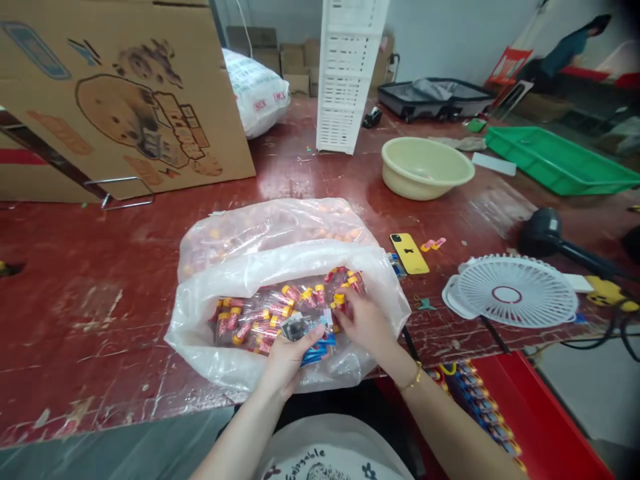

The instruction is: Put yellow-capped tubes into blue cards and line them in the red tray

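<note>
A large translucent plastic bag (200,347) lies open on the red table, holding many small pink tubes with yellow caps (243,331). Over the bag's opening, my left hand (289,357) is closed around a few small flat packets (315,347), blue at the lower end. To its right, my right hand (364,320) reaches into the bag, fingers drawn together at the yellow-capped tubes (341,298). The fingertips partly hide what they touch.
Right of the bag are a yellow phone (410,253), two loose tubes (433,245), small scissors (425,303) and a white fan grille (520,293). Behind stand a cream basin (425,170), white rack (345,80), green tray (555,160) and cardboard box (125,100). A person is far right.
</note>
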Motion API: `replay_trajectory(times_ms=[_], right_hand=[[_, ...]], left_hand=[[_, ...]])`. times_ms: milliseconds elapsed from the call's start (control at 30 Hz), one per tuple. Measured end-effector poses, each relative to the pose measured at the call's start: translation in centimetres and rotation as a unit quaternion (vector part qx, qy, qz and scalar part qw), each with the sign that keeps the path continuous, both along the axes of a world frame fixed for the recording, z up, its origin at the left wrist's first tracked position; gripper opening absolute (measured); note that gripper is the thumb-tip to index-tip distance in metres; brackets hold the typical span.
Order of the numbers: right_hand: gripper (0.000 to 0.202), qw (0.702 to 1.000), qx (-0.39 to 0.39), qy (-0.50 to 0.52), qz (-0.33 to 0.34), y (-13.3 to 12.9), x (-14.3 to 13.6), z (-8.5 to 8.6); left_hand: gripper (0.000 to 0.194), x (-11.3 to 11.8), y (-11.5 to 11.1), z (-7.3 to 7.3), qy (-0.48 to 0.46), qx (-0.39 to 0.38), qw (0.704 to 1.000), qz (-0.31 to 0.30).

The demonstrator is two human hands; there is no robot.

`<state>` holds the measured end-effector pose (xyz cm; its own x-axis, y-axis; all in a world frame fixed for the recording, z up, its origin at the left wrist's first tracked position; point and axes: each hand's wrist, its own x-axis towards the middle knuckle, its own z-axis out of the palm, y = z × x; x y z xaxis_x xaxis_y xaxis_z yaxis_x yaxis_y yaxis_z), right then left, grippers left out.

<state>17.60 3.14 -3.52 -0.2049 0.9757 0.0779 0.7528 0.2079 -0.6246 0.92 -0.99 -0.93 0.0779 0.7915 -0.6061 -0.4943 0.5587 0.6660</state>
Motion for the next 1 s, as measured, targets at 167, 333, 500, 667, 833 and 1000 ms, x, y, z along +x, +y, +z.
replay_trajectory(times_ms=[167,333,500,667,833,1000], right_hand=[[0.027,0.952,-0.03,0.298,-0.058,-0.8,1.6,1.7],[0.027,0.919,-0.023,0.387,-0.072,-1.1,1.9,3.7],[0.021,0.935,0.046,0.349,-0.035,-0.4,2.1,5.0],[0.016,0.957,0.077,0.275,0.05,0.7,2.0,5.9],[0.014,0.963,0.1,0.238,0.071,1.0,2.2,6.5],[0.016,0.967,0.098,0.225,0.071,0.4,2.3,6.7]], left_hand=[[0.035,0.8,0.4,0.0,-0.01,-0.007,0.998,-0.057],[0.033,1.5,0.5,0.0,0.01,0.02,0.996,-0.087],[0.025,1.1,0.6,-0.4,0.059,0.077,0.992,-0.076],[0.025,0.6,0.6,0.1,0.121,0.092,0.985,-0.076],[0.024,0.8,0.3,0.8,0.086,0.093,0.987,-0.095],[0.022,0.8,0.3,0.2,0.088,0.097,0.984,-0.118]])
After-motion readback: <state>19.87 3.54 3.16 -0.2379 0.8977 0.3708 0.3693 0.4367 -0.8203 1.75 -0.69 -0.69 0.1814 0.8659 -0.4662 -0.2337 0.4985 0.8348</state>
